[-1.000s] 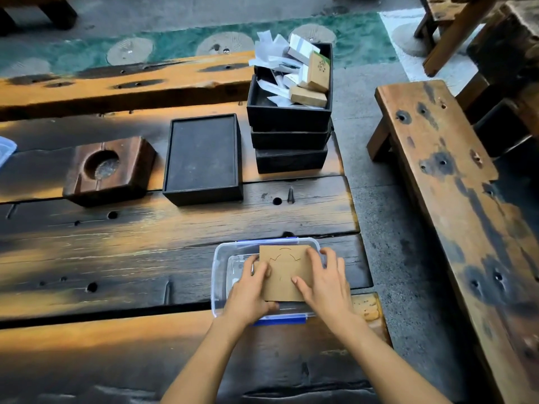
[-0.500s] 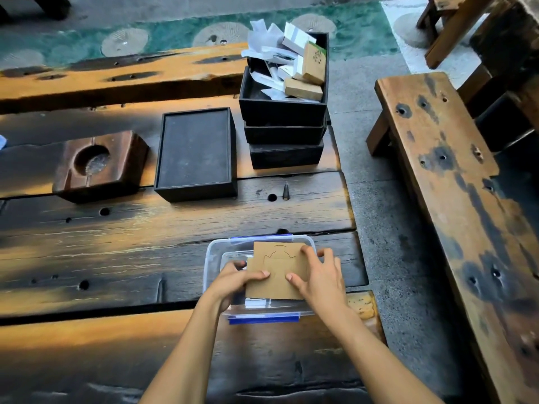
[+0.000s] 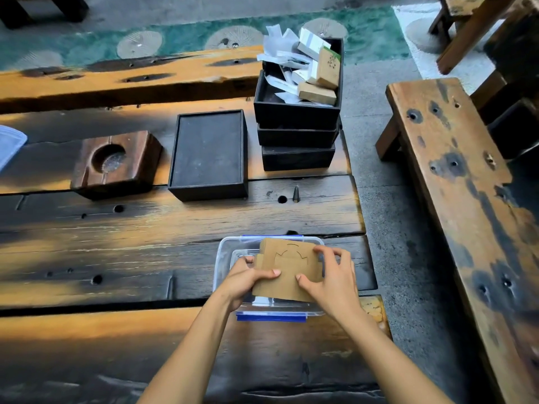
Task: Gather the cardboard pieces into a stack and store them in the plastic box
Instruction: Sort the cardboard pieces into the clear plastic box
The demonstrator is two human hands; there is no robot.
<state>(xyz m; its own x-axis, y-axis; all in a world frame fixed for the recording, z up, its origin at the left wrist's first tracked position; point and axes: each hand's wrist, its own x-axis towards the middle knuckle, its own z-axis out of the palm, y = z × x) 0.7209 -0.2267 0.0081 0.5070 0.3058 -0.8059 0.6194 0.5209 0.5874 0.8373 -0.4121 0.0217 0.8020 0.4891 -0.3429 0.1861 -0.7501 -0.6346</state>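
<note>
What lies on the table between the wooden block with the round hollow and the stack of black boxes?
A single black box, apart from both the wooden block and the stack of black boxes; the head view shows it.

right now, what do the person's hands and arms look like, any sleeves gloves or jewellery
The left hand and right hand are bare, with no gloves and no rings showing. The left forearm and right forearm are uncovered down to the frame's edge, with no sleeve, watch or bracelet in view. The nails that show look short and unpainted.
</note>
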